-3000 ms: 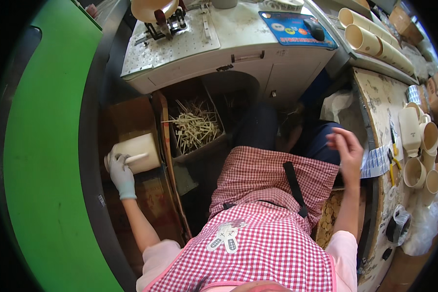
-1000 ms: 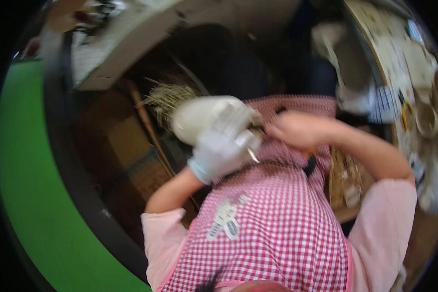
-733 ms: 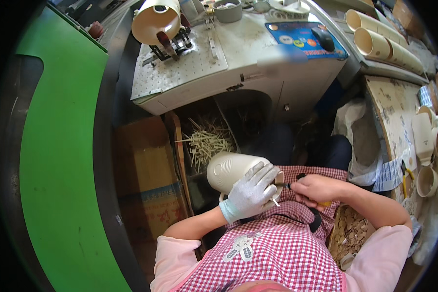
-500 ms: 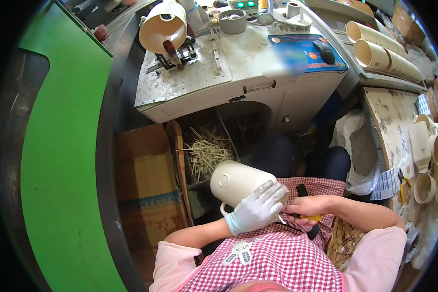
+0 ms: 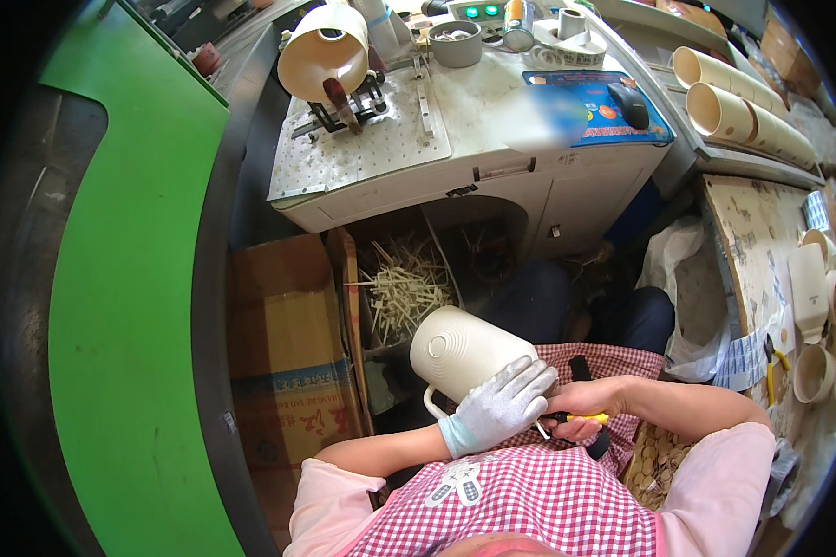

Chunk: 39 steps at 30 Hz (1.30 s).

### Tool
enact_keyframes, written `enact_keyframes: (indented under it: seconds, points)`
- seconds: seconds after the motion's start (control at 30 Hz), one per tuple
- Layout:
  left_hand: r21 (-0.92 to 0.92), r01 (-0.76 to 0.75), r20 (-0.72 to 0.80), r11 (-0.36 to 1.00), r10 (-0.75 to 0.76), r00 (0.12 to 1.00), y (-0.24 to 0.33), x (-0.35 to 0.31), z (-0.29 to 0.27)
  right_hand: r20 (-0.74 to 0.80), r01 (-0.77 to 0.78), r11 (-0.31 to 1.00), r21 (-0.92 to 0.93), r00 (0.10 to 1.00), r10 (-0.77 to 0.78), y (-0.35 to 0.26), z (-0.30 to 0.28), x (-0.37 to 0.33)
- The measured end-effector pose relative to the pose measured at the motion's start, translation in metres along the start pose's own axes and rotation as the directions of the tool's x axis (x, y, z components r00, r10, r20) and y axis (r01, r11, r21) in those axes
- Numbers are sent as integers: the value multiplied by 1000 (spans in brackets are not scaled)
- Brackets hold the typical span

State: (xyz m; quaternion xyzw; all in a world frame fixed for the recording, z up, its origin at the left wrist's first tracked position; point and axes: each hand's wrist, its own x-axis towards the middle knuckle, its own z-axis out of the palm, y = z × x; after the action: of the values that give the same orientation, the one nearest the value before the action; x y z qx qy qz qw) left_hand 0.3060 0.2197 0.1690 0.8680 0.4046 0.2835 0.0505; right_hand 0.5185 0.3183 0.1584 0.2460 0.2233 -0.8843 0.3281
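Across my lap lies a large cream pitcher [image 5: 469,353] on its side, its ringed base toward the upper left and its handle [image 5: 432,402] underneath. My left hand [image 5: 506,406], in a white knit glove, is closed over the pitcher near its mouth end. Bare and closed, my right hand [image 5: 578,404] grips yellow-and-black pliers [image 5: 599,419] close beside that end. A small pale strip [image 5: 542,430] sticks out below the pliers' jaws. The pitcher's opening and most of the jaws are hidden by my hands.
Below the white workbench [image 5: 399,195] sits a bin of pale plastic sticks [image 5: 404,292], beside a cardboard box [image 5: 293,371]. Another cream vessel [image 5: 323,56] is mounted on the bench. Cups [image 5: 813,367] and a second pair of pliers [image 5: 773,367] lie right. A green panel [image 5: 144,278] stands left.
The whole view has shifted slightly, so the surroundings appear farther right. My right hand has tilted a little with the pliers. My left hand still holds the pitcher.
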Motion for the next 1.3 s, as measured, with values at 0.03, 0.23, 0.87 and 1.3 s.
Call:
enact_keyframes:
  seconds: [0.03,0.23,0.87,1.3]
  points:
    - [13,17,1,1000,-17,1000,3,-1,2,22,14,1000,11,1000,-14,1,0,0]
    - [70,196,-146,978,-184,972,-4,3,15,-134,110,965,240,988,-80,-19,20,-8]
    - [-86,541,-738,837,-418,530,-121,19,-104,-277,-761,648,11,-626,-730,158,-243,-361]
    - [-400,718,-247,569,-822,514,-83,55,-62,-977,-314,947,-65,215,4,295,-121,-128]
